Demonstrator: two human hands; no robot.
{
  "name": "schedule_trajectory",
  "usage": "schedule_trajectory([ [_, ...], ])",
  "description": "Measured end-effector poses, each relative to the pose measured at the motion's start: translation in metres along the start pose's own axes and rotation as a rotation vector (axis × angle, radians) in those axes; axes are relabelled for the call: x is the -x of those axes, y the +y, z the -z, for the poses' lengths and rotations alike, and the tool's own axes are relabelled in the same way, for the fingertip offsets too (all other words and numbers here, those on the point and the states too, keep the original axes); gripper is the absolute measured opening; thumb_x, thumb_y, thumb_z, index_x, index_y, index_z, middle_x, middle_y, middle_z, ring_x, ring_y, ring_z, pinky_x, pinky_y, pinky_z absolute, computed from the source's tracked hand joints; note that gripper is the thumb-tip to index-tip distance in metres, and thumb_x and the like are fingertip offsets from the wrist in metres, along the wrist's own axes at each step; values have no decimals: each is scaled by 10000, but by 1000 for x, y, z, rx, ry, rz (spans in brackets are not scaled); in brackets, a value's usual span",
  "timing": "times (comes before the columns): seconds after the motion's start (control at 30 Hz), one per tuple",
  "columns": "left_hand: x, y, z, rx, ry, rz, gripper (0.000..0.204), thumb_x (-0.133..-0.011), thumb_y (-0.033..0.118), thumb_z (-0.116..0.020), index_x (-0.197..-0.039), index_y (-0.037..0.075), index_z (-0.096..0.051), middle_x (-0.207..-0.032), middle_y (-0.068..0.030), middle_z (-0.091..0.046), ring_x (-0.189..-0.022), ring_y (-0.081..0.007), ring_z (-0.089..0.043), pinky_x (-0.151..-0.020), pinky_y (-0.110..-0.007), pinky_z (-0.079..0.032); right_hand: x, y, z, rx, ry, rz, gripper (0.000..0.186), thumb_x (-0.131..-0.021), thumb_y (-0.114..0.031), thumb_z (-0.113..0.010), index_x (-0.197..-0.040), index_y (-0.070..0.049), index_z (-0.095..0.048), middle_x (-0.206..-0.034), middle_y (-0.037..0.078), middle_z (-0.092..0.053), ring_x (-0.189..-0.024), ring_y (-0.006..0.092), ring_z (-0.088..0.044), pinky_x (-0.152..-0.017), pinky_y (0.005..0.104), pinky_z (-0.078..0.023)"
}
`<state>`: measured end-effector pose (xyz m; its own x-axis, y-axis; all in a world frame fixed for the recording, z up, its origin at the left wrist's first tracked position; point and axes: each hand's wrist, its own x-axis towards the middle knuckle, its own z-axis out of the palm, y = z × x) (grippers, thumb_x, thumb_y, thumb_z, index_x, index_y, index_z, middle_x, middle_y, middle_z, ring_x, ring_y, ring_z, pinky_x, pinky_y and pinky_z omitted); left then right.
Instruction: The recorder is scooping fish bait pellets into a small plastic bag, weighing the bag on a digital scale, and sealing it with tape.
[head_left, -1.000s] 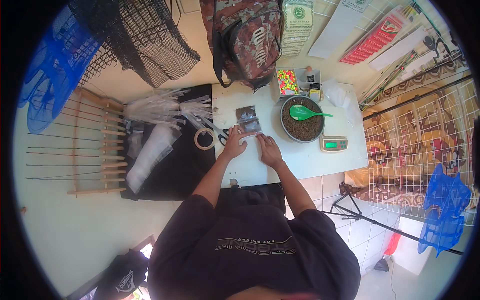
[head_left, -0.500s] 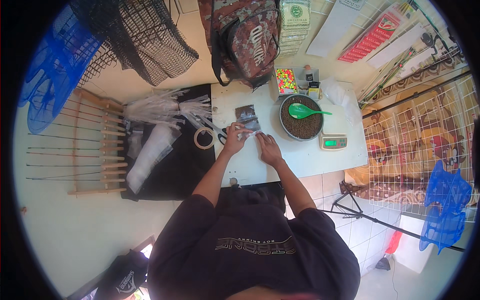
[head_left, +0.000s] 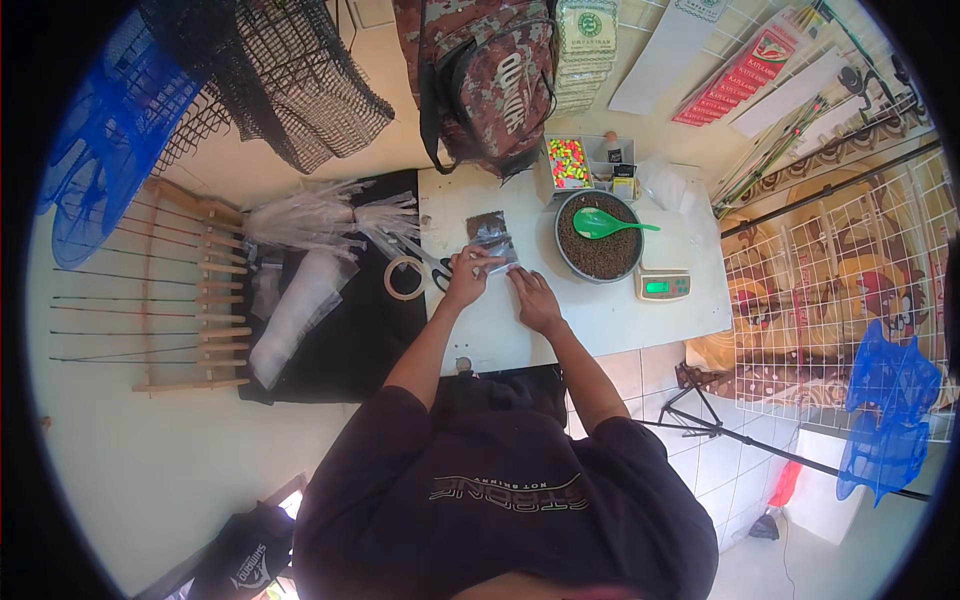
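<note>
A small clear plastic bag [head_left: 490, 240] lies flat on the white table, with brown pellets gathered in its far end. My left hand [head_left: 468, 280] is closed on the bag's near left edge, its index finger laid across the film. At the near right corner my right hand [head_left: 537, 302] has its fingers pressed together on the bag's edge; the fingertips are small and hard to make out. Right of the bag stands a grey bowl [head_left: 561, 255] of brown pellets with a green spoon [head_left: 600, 224] resting on top. A digital scale [head_left: 663, 286] with a lit green display is beside the bowl.
Scissors [head_left: 440, 272] and a tape roll [head_left: 390, 281] lie left of my left hand. Plastic bags [head_left: 300, 310] cover a black cloth. Behind the bowl is a divided box [head_left: 547, 180] with colourful pieces. A camouflage backpack [head_left: 495, 95] hangs at the back.
The white, folded-looking near edge of the bag now lies flatter and clearer. My left index finger reaches across the film, and my right hand has shifted slightly left.
</note>
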<state>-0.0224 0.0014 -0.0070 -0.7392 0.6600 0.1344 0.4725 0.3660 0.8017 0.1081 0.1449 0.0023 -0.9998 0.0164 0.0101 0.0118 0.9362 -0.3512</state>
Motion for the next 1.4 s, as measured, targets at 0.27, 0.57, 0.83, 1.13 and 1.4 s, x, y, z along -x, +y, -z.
schedule_trajectory([
  [0.27,2,-1,-1,61,1,52,558,-675,-70,-572,-1067,314,-675,-1025,-22,-508,-1030,-201,-449,-917,-322,-310,2,1,4,10,-50,2,733,-664,14,-511,-1363,-66,-302,-1370,168,-378,-1294,265,-336,-1090,413,-235],
  [0.57,7,-3,-5,97,46,70,571,-662,-69,-600,-1099,294,-660,-1079,-4,-544,-1011,-166,-489,-879,-322,-315,0,0,3,10,-40,-17,807,-651,7,-505,-1400,-46,-211,-1364,176,-381,-1277,276,-355,-1098,392,-227],
  [0.83,5,6,-8,136,111,101,423,-756,7,-645,-1119,225,-650,-1181,-1,-576,-937,-177,-491,-710,-236,-466,0,-3,9,9,-75,-22,812,-644,7,-511,-1398,-49,-214,-1365,174,-378,-1281,272,-351,-1101,393,-222],
  [1.13,0,14,-7,107,173,163,386,-752,5,-636,-1071,218,-678,-1065,-29,-640,-865,-213,-483,-707,-257,-458,1,0,4,11,-62,-13,809,-645,-12,-531,-1393,-46,-226,-1376,165,-367,-1289,265,-343,-1100,397,-223],
  [1.4,5,15,-9,103,127,196,390,-764,-4,-612,-1088,205,-669,-1037,-44,-634,-933,-234,-494,-804,-292,-421,2,2,3,31,-68,-7,808,-656,-8,-528,-1402,-46,-219,-1389,158,-357,-1314,250,-312,-1103,398,-216],
])
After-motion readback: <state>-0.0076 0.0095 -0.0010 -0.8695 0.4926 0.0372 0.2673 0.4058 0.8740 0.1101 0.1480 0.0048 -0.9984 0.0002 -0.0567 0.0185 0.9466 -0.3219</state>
